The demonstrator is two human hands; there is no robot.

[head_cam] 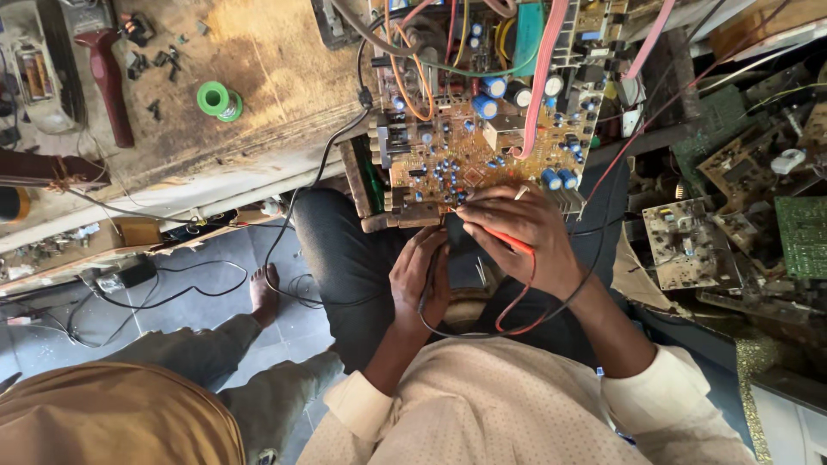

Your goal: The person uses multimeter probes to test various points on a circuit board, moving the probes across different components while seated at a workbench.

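right hand (527, 234) grips red probe (495, 234), long axis slanting, tip up-left touching orange circuit board (469, 155) near edge. left hand (419, 280) curled round black probe (428, 280), just below the board, over lap.

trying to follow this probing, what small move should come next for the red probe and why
Probably a short slide of the red probe tip to the next joint along the circuit board edge. The right hand pinches it with the tip at the near edge, while the left hand holds something dark below, wires trailing.
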